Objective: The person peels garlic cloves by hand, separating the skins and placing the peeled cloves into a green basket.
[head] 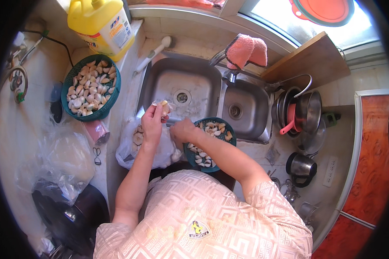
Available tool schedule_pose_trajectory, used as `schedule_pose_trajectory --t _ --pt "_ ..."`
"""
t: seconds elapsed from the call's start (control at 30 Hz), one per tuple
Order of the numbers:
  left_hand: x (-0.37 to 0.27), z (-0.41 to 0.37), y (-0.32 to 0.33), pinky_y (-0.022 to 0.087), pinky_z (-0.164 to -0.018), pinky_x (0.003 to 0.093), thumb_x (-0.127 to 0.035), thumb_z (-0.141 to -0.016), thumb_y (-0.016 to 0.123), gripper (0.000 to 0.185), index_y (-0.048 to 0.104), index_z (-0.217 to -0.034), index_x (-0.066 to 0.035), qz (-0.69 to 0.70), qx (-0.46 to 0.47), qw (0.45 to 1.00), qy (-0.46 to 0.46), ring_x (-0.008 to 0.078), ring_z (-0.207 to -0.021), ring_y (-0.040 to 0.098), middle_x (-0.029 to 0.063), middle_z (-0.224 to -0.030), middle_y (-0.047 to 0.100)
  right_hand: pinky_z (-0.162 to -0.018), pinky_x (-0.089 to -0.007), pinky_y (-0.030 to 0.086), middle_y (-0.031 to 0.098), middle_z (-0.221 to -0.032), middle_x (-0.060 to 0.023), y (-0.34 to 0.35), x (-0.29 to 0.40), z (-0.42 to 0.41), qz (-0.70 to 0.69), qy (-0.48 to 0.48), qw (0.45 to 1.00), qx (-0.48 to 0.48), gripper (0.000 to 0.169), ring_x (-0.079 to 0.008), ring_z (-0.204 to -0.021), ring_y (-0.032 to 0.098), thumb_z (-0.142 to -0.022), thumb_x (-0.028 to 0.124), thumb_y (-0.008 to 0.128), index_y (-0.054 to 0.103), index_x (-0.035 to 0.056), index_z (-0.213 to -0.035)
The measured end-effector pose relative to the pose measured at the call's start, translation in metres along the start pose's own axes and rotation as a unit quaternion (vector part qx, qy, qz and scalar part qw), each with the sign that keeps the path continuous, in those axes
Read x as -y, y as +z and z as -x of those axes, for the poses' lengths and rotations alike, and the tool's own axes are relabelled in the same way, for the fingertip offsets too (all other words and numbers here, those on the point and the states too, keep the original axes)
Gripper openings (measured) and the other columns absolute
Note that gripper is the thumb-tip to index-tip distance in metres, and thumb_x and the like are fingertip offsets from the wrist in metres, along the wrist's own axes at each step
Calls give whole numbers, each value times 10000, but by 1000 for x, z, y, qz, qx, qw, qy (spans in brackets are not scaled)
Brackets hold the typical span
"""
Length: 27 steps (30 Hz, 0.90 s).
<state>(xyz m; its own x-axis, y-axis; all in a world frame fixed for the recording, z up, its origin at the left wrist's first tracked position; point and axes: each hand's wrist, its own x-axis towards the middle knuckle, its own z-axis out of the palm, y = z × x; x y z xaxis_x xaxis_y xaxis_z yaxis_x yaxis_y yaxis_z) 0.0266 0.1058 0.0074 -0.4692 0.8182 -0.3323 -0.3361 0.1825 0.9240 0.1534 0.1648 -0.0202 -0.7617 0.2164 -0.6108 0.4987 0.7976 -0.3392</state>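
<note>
My left hand (154, 118) is raised over the near edge of the large steel sink basin (197, 76), its fingers closed on a partly peeled garlic bulb (165, 109). Close by on the right, my right hand (183, 130) is between a white plastic bag (128, 155) and a green plastic basket (234, 136); its fingertips are hard to make out, so what it holds cannot be told. Garlic bulbs (137, 137) lie in the bag. Separated cloves (215, 128) lie in the basket, partly behind my right forearm. Papery skins are scattered in the basin.
A fuller green basket of cloves (118, 81) stands on the left ledge beside a yellow jug (100, 29). A pink cloth (246, 51) hangs on the faucet (230, 76). Pans (311, 103), a wooden cutting board (311, 61) and a metal pot (301, 166) are at right; clear bags (68, 155) at left.
</note>
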Motion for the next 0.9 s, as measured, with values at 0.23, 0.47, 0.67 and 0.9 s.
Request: schedule_pose_trajectory --t 0.23,0.47,0.67,0.9 --pt "4 3 -4 452 -589 202 -272 -988 526 272 668 -1006 -40 -24 3 1000 -3 58 -652 580 19 -831 686 -726 -417 505 680 -850 -137 -11 -28 46 -195 62 945 -255 305 -357 -828 649 -732 302 697 667 45 -893" --pt "14 7 22 432 -603 207 -160 -957 577 170 661 -961 -12 -77 117 990 2 38 -688 535 -23 -764 622 -653 -337 495 645 -798 -121 -3 -34 110 -399 99 823 -392 348 -245 -703 613 -770 269 755 643 4 -968" --pt "17 12 40 443 -621 206 -122 -954 566 142 640 -966 -2 -163 193 965 73 46 -706 534 -11 -806 626 -644 -325 473 622 -780 -134 -10 -27 93 -417 34 758 -500 184 -222 -702 596 -845 174 695 657 1 -896" --pt "13 11 45 482 -620 202 -176 -965 572 145 645 -967 -51 -98 157 982 -30 63 -745 585 -11 -854 647 -656 -308 492 640 -852 -30 10 -52 71 -679 -14 618 -397 168 -131 -798 605 -909 192 634 642 38 -975"
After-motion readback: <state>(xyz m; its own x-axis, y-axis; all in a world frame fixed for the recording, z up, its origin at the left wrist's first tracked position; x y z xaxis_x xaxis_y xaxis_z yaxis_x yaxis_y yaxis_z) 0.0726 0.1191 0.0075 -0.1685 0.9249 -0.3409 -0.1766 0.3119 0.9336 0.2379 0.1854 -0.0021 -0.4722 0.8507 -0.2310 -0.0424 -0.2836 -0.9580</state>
